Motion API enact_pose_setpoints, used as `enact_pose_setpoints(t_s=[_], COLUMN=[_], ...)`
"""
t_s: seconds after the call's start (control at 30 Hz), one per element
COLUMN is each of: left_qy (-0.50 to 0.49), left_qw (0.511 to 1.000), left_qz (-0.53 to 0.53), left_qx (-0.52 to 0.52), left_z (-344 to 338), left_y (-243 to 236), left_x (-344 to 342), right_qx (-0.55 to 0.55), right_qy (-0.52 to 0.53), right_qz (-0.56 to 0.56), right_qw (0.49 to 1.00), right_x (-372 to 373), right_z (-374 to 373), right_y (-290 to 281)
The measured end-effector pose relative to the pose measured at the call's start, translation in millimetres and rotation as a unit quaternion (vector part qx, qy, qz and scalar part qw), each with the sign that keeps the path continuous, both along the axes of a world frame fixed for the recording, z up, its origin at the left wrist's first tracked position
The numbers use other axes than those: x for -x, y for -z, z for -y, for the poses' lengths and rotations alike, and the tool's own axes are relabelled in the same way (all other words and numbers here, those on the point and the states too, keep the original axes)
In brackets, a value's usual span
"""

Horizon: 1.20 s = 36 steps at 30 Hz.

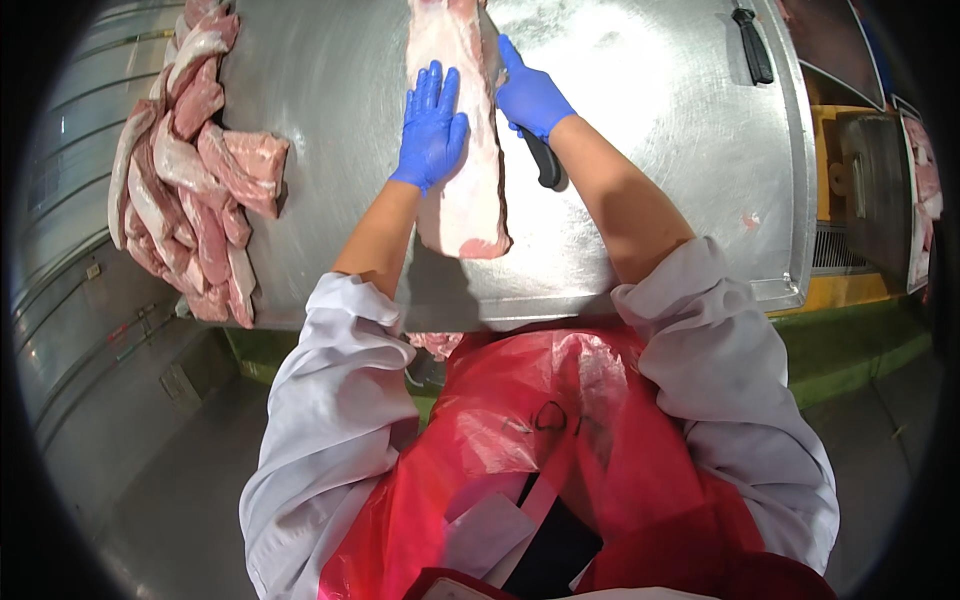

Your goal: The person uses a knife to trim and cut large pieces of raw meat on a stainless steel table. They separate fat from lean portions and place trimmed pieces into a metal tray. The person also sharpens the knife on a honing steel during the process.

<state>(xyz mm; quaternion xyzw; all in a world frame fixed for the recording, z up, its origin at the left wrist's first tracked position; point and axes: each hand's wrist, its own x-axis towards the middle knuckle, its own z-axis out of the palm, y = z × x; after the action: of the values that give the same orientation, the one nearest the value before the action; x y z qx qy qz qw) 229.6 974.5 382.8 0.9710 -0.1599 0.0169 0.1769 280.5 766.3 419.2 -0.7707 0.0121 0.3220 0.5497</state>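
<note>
A long slab of pale, fatty meat [470,200] lies lengthwise on the metal table [660,70]. My left hand [430,125], in a blue glove, rests flat on the slab with fingers stretched out. At the slab's right edge, my gloved right hand [530,98] grips a knife [545,165] with a black handle; its blade is partly hidden along the meat.
A heap of meat strips [195,180] covers the table's left side. Another black-handled tool [752,50] lies at the back right. Beyond the right rim are a yellow frame [835,285] and a tray of meat [920,180]. More meat [435,343] shows below the front edge.
</note>
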Motion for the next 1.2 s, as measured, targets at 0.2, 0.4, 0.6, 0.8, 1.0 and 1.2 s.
enact_pose_setpoints(t_s=[0.2, 0.4, 0.6, 0.8, 1.0, 1.2], left_qy=[-0.029, -0.04, -0.016, -0.149, -0.262, -0.073], left_qw=[0.999, 0.997, 0.996, 0.983, 0.939, 0.747], left_qz=[0.031, 0.061, 0.086, -0.083, -0.218, -0.411], left_qx=[0.022, 0.029, 0.018, -0.068, 0.053, 0.518], left_z=[6.8, 6.6, -0.1, 26.5, -17.5, -6.5], left_y=[4.7, 14.4, 29.0, 5.5, -35.2, -94.7], left_x=[11.6, 12.7, 6.7, 15.8, 21.6, 19.5], right_qx=[0.071, 0.04, -0.082, -0.014, 0.071, -0.022], right_qy=[-0.029, -0.045, -0.003, -0.148, -0.059, 0.19], right_qz=[0.03, 0.058, -0.022, 0.046, -0.109, -0.065], right_qw=[0.997, 0.996, 0.996, 0.988, 0.99, 0.979], right_x=[55.0, 161.4, 283.6, 355.3, 375.8, 407.3], right_z=[-14.7, 0.4, 7.5, 67.6, 182.3, 236.1], right_y=[14.1, 21.5, -10.1, -45.4, -135.1, -112.9])
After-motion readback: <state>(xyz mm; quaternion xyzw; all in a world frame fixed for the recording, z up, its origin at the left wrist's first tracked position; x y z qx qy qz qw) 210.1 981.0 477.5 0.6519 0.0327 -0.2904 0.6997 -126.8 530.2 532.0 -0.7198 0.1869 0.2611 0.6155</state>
